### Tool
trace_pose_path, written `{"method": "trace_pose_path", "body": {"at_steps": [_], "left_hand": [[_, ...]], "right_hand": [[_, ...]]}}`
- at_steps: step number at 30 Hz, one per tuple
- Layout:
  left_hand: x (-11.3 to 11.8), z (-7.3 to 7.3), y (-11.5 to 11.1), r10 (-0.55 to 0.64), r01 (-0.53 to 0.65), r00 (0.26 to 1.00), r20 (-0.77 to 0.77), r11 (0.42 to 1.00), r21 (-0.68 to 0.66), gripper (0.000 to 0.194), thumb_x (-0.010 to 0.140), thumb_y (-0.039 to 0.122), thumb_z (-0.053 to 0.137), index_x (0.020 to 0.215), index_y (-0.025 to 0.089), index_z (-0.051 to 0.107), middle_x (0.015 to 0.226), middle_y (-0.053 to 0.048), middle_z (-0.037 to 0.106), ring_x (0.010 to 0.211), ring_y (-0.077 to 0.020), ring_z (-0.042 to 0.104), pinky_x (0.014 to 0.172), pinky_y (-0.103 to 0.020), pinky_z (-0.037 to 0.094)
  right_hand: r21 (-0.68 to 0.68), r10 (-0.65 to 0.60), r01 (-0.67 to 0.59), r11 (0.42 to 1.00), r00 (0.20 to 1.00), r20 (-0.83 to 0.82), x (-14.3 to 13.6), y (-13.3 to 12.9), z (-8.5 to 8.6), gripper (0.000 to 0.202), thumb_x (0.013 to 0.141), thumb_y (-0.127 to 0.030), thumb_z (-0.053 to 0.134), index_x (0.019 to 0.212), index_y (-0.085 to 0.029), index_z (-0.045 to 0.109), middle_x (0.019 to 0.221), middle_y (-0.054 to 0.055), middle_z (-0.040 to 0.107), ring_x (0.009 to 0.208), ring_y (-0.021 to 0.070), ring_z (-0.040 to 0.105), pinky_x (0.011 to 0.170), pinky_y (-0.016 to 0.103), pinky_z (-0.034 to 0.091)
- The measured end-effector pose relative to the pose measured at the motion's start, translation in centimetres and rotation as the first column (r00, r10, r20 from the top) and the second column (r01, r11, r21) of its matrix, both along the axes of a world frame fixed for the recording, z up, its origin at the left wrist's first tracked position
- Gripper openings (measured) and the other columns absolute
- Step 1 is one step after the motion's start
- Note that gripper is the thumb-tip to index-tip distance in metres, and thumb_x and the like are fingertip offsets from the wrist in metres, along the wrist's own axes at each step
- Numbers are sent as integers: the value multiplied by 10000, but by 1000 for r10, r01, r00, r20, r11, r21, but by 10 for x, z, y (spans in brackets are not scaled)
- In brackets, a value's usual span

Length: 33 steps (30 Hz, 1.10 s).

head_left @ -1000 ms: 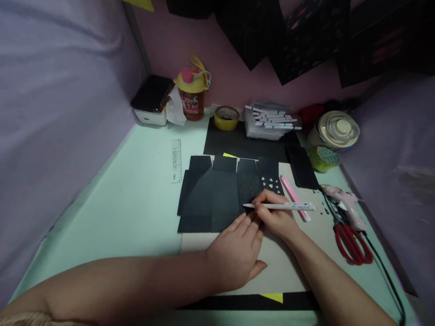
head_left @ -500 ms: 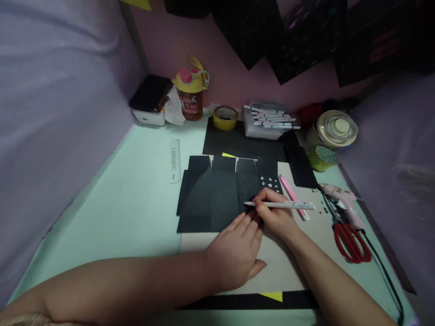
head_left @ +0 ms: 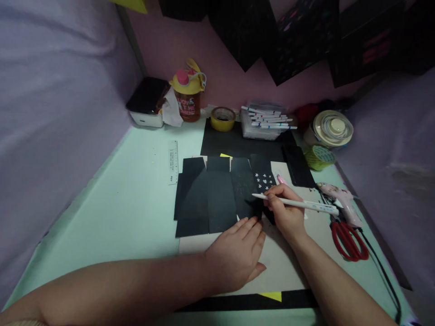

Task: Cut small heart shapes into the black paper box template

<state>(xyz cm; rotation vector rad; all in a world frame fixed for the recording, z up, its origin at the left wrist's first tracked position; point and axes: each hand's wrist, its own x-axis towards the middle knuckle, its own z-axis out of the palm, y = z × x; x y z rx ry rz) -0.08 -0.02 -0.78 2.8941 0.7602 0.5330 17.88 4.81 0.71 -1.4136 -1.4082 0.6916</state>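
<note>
Pinched between the thumb and fingers of our right hand is a white pen, its shaft slanting back across the hand and its point over the third panel of the black card; we cannot tell whether the point touches. Our left hand lies flat with nothing grasped, fingers together and extended, their tips at the card's near edge. We have the card on a pale sheet in front of us, small white stars and a heart showing on its rightmost panel. Just beyond the right hand lies a pink pen-shaped tool, partly hidden. To the right are red-handled scissors and a pale pink glue gun; a clear ruler lies left of the card, and a yellow tape roll sits behind it.
</note>
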Motion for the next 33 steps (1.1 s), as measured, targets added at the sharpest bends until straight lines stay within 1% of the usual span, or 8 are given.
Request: {"method": "trace_pose_path", "body": {"at_steps": [4,8,12,19,24,29,33], "left_hand": [[1,3,1,45,-48,998,-42,997,-60,620,927,547,460,1321,68,485,1406,-181,485,1351,-307,398,1148,-409,247],[2,5,2,46,-50,998,-50,995,-82,647,920,550,468,1336,54,462,1403,-204,475,1357,-329,384,1151,-431,242],[2,3,2,49,-51,998,-34,995,-80,650,906,539,499,1328,46,467,1390,-211,480,1354,-334,387,1155,-424,240],[2,2,2,50,-51,998,-26,997,-58,644,899,535,509,1315,44,477,1381,-212,490,1347,-335,398,1150,-423,254],[1,2,1,48,-50,998,-27,997,-65,642,906,533,499,1321,44,468,1397,-215,474,1363,-336,374,1157,-423,237],[2,2,1,49,-51,998,-27,994,-93,635,903,526,508,1319,49,469,1391,-217,482,1362,-327,377,1149,-426,248],[2,1,1,50,-52,998,-25,995,-89,638,905,522,505,1325,44,465,1395,-219,477,1365,-331,371,1151,-427,248]], "right_hand": [[-30,43,-41,999,997,64,-4,-3,4,112,831,-211,555,726,-205,594,620,-21,594,547,127,538,515,243,428],[-95,120,-107,990,981,153,-9,-1,5,87,839,-227,557,773,-204,609,662,-11,623,577,132,560,542,245,446],[-153,178,-154,976,971,160,-12,0,4,101,863,-271,558,822,-203,622,701,-2,647,638,144,596,582,247,463],[-163,175,-150,975,972,155,-14,2,2,136,864,-276,559,766,-198,612,684,1,648,643,148,604,589,251,459],[-163,186,-160,974,969,160,-14,2,1,140,867,-277,562,765,-197,615,688,3,650,650,149,608,605,255,465],[-165,192,-167,972,970,150,-14,2,1,132,868,-282,558,787,-200,621,703,6,659,653,152,616,611,261,474],[-157,206,-181,971,965,160,-15,2,1,127,866,-272,553,782,-202,617,704,9,662,655,153,619,617,263,477]]}}
